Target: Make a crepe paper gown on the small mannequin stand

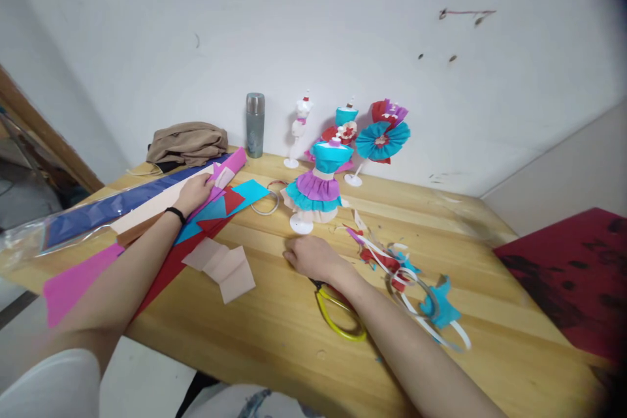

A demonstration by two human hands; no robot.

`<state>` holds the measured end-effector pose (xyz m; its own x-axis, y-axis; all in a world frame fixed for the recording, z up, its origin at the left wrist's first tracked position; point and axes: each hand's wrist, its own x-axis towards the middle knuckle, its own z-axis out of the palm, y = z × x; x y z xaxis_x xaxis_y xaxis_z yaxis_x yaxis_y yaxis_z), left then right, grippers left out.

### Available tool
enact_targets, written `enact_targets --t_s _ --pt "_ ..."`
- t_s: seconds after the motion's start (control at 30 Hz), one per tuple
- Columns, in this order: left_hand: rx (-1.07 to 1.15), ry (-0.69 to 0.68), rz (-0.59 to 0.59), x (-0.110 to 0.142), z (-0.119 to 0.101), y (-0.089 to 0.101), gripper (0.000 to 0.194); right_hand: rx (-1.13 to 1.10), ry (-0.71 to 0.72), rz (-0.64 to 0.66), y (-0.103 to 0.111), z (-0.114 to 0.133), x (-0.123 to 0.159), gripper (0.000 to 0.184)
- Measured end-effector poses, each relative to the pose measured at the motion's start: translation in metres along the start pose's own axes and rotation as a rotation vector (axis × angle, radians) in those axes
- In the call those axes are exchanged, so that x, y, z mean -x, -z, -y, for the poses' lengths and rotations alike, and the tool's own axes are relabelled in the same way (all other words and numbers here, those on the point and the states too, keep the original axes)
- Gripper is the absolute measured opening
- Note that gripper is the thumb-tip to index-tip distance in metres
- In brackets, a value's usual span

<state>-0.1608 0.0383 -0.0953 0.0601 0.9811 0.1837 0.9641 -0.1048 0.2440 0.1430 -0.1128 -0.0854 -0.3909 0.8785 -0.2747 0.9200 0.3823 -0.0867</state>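
Note:
My left hand (194, 191) rests on a pile of long crepe paper sheets (161, 222) in pink, blue, red and peach at the table's left, its fingers closed round the edge of a pink sheet (230, 166). My right hand (311, 256) lies knuckles up on the wooden table (274, 326), fingers curled under, just in front of a small mannequin in a turquoise and purple paper dress (317, 188). What it holds, if anything, is hidden. Yellow-handled scissors (337, 313) lie under my right forearm. A folded peach paper piece (223, 266) lies between my arms.
Two more paper-dressed mannequins (345, 134), a bare white one (300, 127) and a steel flask (255, 124) stand by the wall. Brown cloth (189, 142) sits at the back left. Paper scraps and white ribbon (421, 300) litter the right side. A red surface (573, 274) lies right.

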Motion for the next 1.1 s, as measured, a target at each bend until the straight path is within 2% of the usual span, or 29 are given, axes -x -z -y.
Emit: enact_targets --t_s 0.2,0.57,0.9,1.1 --pt "0.078 0.019 -0.053 0.002 0.003 -0.010 0.044 0.013 -0.001 0.005 0.001 0.001 0.001 0.031" --pt "0.208 0.044 -0.090 0.009 0.000 -0.014 0.047 0.012 0.000 0.011 0.003 0.000 -0.001 0.031" --pt "0.501 0.176 -0.138 0.001 0.020 -0.021 0.039 0.012 0.002 0.033 0.004 0.001 -0.001 0.031" --pt "0.631 0.202 -0.218 0.005 0.015 -0.020 0.034 0.009 0.000 0.035 0.003 0.001 -0.001 0.031"
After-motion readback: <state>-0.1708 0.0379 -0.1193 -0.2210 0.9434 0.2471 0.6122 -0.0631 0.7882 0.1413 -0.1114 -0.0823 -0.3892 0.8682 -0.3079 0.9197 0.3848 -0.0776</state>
